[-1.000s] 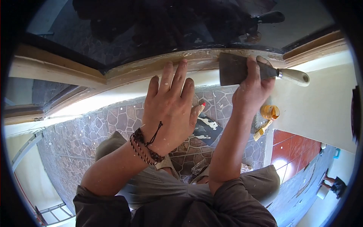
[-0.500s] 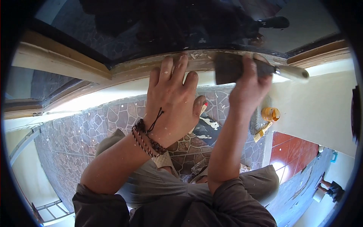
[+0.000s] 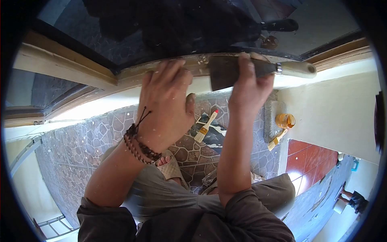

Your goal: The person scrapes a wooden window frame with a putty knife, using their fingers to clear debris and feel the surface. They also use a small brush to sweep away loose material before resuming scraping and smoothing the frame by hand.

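A putty knife (image 3: pixel 223 73) with a wide dark blade and a pale handle lies over the wooden window ledge (image 3: pixel 130 79). My right hand (image 3: pixel 250 89) is closed on its blade, thumb on top, and the handle points right. To the left, my left hand (image 3: pixel 166 103) rests on the ledge with its fingers bent a little and its thumb apart, holding nothing. Between the left fingertips and the blade edge lie small pale flakes (image 3: pixel 202 60). Behind the ledge, a dark glass pane (image 3: pixel 177 28) reflects the knife handle.
Below, a paintbrush (image 3: pixel 206 127) lies on a dark, paint-smeared sheet (image 3: pixel 215 139) on the stone-patterned floor (image 3: pixel 96 137). An orange-stained container (image 3: pixel 285 121) and a second brush (image 3: pixel 277 140) are at right by the white wall (image 3: pixel 330 105). Another person (image 3: pixel 354 200) is at far right.
My right hand and the putty knife have moved left along the ledge. My left hand has also shifted left, its fingers more bent, uncovering the brush on the floor.
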`<state>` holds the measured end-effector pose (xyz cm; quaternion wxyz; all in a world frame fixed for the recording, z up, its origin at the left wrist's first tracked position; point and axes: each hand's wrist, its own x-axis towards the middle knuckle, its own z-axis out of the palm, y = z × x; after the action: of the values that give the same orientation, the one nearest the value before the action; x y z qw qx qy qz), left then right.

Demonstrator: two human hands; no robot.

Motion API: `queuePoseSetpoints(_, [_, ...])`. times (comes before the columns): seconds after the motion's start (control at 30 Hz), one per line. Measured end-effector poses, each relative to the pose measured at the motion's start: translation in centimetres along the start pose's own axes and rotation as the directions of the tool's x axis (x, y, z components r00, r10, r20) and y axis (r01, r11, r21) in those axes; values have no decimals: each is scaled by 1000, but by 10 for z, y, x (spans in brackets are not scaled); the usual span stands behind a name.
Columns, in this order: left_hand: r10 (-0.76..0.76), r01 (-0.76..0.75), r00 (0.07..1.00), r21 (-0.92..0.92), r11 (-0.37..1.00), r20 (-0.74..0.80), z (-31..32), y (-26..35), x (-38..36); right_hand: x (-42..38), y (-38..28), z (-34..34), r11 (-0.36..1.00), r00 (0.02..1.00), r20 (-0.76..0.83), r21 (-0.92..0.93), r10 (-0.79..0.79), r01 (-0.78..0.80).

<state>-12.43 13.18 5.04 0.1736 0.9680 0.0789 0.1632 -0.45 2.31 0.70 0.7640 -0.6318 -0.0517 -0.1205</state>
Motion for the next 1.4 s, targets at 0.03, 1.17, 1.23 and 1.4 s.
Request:
queuePoseSetpoints(0.03, [-33,33,999,35,999,2,-4,-2,-2,3,-1,-1,987,992,5,98,130,-130])
queuePoseSetpoints(1.17, [-97,71,982,162,984,161,-28,-23,-36,-45,16,18,954,962,145,-158,-232,254])
queuePoseSetpoints(1.23, [-90,75,982,94,993,165,-27,-22,-34,-4,7,-22,997,997,37,21,-72,71])
queuePoseSetpoints(1.4, [-116,104,977,76,992,177,-19,-8,-27,3,9,-14,992,991,89,-65,-100,106])
